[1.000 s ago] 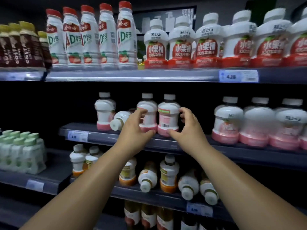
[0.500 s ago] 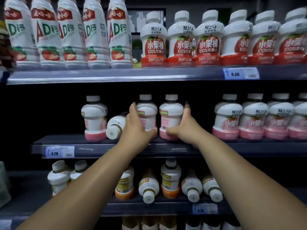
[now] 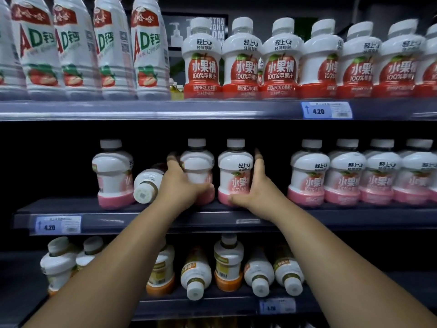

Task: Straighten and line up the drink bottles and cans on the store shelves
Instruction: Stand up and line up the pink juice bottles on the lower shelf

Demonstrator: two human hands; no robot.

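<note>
Store shelving framed the tipped bottle [image 3: 147, 183]; just right of it, left hand [image 3: 179, 188] and right hand [image 3: 256, 190] each gripped an upright pink bottle [image 3: 236, 171], aligning them. Righting the tipped one seemed next.

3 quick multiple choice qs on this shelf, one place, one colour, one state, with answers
1. On the middle shelf, the tipped bottle lies: A) at the far right end B) just left of the left hand C) between the hands
2. The base of the right bottle, in the right hand, is: A) green B) blue C) pink
3. The left bottle, in the left hand, stands: A) upright B) upside down C) on its side
Answers: 1 B, cap beside that hand; 2 C, pink band at its foot; 3 A, cap on top.
</note>
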